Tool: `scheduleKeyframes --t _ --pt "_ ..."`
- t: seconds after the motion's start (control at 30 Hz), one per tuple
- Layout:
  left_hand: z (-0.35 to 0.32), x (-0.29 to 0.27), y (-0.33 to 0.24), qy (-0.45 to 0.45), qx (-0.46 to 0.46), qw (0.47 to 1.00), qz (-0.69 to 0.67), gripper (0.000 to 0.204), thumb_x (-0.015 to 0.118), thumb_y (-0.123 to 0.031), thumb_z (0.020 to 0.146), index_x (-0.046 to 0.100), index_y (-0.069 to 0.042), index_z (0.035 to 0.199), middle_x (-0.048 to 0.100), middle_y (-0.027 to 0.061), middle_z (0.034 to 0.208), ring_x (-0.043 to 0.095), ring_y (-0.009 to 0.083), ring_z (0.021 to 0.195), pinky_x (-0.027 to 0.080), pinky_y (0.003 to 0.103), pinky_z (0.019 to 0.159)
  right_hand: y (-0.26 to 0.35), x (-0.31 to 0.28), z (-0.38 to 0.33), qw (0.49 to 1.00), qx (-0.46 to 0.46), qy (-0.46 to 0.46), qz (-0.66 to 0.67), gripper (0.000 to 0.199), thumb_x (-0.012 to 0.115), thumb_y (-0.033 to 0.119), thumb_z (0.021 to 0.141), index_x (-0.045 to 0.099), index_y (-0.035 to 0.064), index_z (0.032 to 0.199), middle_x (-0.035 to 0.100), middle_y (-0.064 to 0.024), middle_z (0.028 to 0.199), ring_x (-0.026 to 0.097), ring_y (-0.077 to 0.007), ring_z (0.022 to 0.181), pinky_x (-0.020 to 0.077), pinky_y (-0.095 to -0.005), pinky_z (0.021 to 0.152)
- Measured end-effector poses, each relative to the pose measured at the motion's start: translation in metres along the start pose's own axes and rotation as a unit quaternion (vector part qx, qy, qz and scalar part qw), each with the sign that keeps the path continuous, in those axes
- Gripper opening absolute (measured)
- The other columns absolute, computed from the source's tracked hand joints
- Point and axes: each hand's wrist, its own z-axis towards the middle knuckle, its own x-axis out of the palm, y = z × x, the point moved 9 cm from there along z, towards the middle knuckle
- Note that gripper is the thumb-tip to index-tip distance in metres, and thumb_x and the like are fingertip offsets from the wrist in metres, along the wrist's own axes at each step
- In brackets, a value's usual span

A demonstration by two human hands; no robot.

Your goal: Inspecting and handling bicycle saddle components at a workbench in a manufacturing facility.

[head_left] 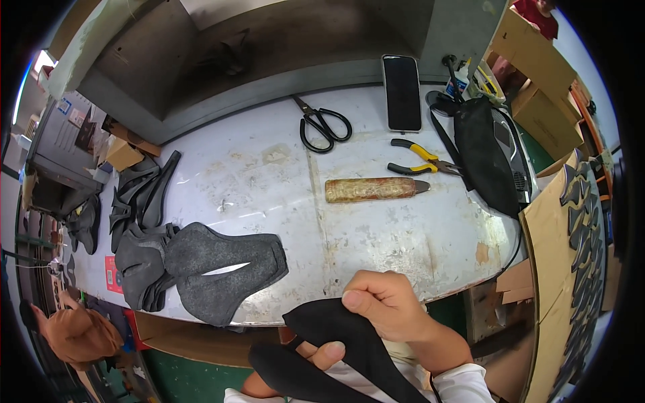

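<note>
Both of my hands hold a black fabric shoe-upper piece (339,349) at the near edge of the worktable (376,235). My right hand (390,305) pinches its top edge from above. Under the piece my left hand (322,352) is mostly hidden, with only the thumb showing on the fabric. A grey felt-like upper piece (225,262) lies flat on the table to the left, beside a stack of similar dark pieces (141,269).
On the table lie black scissors (324,126), a dark phone (401,92), yellow-handled pliers (420,160), a knife with a wrapped brown handle (373,189) and a black bag (484,151). More dark cut pieces (141,191) sit far left. Cardboard boxes (537,74) stand at the right.
</note>
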Motion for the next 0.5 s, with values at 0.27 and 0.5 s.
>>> scheduleKeyframes --t 0.27,0.5 --pt "0.008 -0.011 0.006 -0.005 0.014 0.996 -0.088 0.025 0.053 -0.02 0.097 0.059 0.001 0.11 0.061 0.0047 0.087 0.056 0.0121 0.077 0.047 0.027 0.067 -0.052 0.018 -0.026 0.874 0.232 -0.061 0.423 0.023 0.056 0.022 0.1 0.057 0.0027 0.089 0.051 0.0047 0.069 0.043 -0.0009 0.061 0.0355 -0.0188 0.053" --pt "0.013 -0.017 0.015 -0.014 -0.014 0.994 -0.109 0.032 0.047 -0.029 0.1 0.062 -0.002 0.105 0.063 0.0051 0.092 0.057 0.0136 0.085 0.046 0.03 0.074 -0.046 0.018 -0.061 0.961 0.191 0.135 0.146 0.032 0.061 0.027 0.098 0.067 -0.0033 0.088 0.058 0.0037 0.072 0.045 -0.0018 0.063 0.0358 -0.0213 0.054"
